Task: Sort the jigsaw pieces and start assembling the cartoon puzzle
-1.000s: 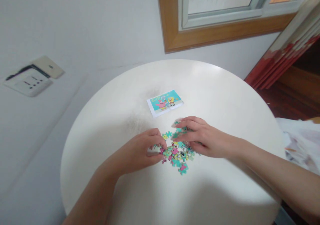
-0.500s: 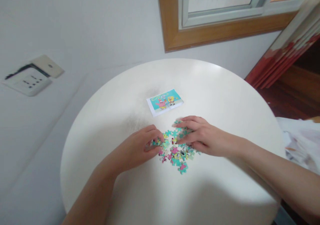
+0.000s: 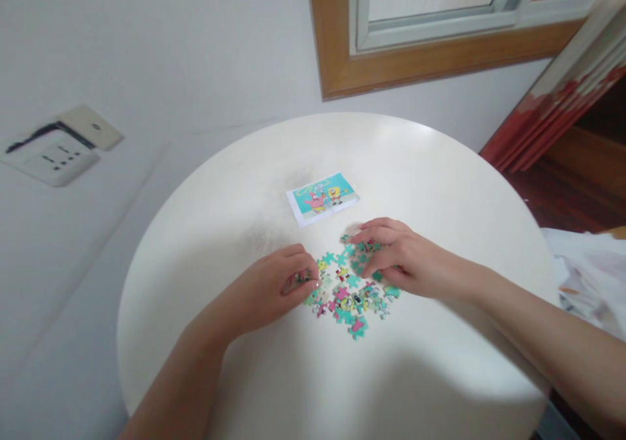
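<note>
A loose heap of jigsaw puzzle pieces (image 3: 341, 292), turquoise, pink and yellow, lies spread near the middle of the white table. At the heap's left edge, my left hand (image 3: 283, 282) has thumb and forefinger pinched together, with a small puzzle piece (image 3: 304, 276) showing between the curled fingers. My right hand (image 3: 398, 254) hovers low over the right side of the heap, open, its fingers spread and bent downward. The fingertips partly cover several turquoise pieces. Behind the heap lies a picture card (image 3: 323, 199) with a pink and a yellow cartoon figure on turquoise.
The round white table (image 3: 235, 199) stands against a pale wall with a socket (image 3: 51, 156) at the left. A wood-framed window (image 3: 440, 55) is above it. A red and cream curtain (image 3: 533, 120) and white papers (image 3: 587, 277) are to the right.
My left thumb and forefinger have closed together. My right hand has shifted slightly right and away, uncovering more pieces, and some pieces at the right have slid apart.
</note>
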The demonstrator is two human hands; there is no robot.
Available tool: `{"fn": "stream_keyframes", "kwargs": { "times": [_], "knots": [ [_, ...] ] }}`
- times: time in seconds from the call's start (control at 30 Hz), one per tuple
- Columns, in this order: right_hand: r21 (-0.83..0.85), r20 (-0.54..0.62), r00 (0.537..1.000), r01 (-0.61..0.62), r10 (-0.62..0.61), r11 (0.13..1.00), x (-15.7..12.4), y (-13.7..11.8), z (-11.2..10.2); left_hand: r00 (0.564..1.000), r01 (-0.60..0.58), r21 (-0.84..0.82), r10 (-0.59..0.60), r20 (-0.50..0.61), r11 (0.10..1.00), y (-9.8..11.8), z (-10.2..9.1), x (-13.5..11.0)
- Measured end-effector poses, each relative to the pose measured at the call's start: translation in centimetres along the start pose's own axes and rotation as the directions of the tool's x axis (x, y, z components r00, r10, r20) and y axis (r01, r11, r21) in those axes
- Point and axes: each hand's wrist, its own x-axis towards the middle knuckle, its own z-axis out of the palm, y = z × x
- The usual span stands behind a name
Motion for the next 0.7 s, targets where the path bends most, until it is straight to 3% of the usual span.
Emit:
{"fn": "stream_keyframes", "kwargs": {
  "times": [0.2, 0.3, 0.47, 0.7],
  "knots": [
    [0.008, 0.028, 0.999, 0.024, -0.024, 1.000, 0.0, -0.3, 0.4, 0.999, -0.044, -0.017, 0.044, -0.011, 0.999, 0.6, 0.7, 0.2],
    [-0.028, 0.050, 0.999, 0.002, 0.000, 1.000, 0.0, -0.3, 0.5, 0.993, -0.112, 0.002, 0.112, 0.039, 0.994, 1.4, 1.3, 0.5],
    [-0.050, 0.059, 0.998, -0.026, 0.029, 0.998, 0.0, -0.1, 0.8, 0.989, -0.122, 0.009, 0.121, 0.080, 0.993, 1.9, 1.3, 0.6],
    [-0.011, 0.058, 0.998, -0.014, 0.015, 1.000, 0.0, -0.2, 1.5, 0.994, -0.113, -0.015, 0.113, 0.011, 0.994, 1.4, 1.0, 0.3]
  ]
}}
